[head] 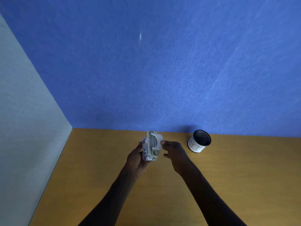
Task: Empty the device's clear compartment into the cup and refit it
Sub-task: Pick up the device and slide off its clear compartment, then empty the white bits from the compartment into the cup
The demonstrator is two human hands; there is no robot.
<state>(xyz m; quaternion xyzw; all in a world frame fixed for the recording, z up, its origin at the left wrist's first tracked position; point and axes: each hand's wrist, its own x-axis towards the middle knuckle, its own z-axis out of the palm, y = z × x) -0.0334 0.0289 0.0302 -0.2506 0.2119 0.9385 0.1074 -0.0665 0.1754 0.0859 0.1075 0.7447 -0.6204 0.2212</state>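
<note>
A pale grey hole punch (154, 142) is held on its side above the wooden table (244, 176). Its clear compartment (145, 150), full of small white paper bits, faces left and is attached to the punch. My left hand (136, 159) grips the punch from below and the left, fingers around the clear compartment. My right hand (174, 150) touches the punch's rounded handle with thumb and fingertips. A black mesh cup (199, 141) with a white paper label stands upright to the right, near the wall.
A blue felt wall (162, 70) rises along the table's far edge, just behind the cup. A pale grey side panel (24, 119) closes the left side.
</note>
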